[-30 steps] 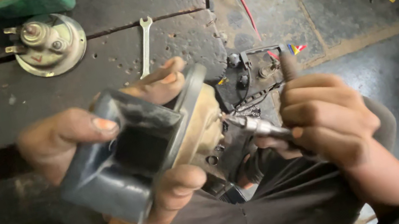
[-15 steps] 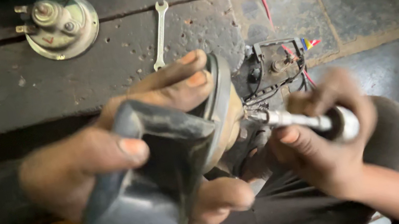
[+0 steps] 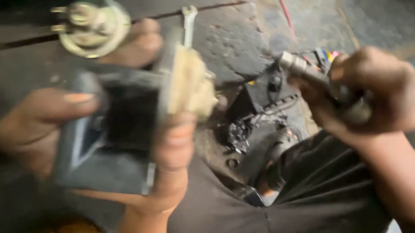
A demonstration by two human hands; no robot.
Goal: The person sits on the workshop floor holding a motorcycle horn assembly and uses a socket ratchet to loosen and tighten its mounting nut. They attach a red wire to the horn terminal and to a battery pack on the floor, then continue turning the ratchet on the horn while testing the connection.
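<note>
1. The left hand [image 3: 106, 123] is wrapped around a dark grey housing [image 3: 104, 146] with a cream-coloured end plate [image 3: 187, 83], thumb along the near edge and fingers over the far side; it is held up in the air, left of centre, above the floor.
2. The right hand [image 3: 371, 90] is closed in a fist around a metal-shafted tool [image 3: 314, 77] whose tip points up and left, well apart from the housing.
3. The housing looks heavy, rigid and probably greasy (the picture is blurred), so a grip across its flat dark sides seems surest.
4. Between the hands, low down, lies a black wired part [image 3: 262, 101].
5. Farther off, on the concrete floor [image 3: 228, 39], lie a round metal component [image 3: 89, 26] and a spanner [image 3: 188, 23].
</note>
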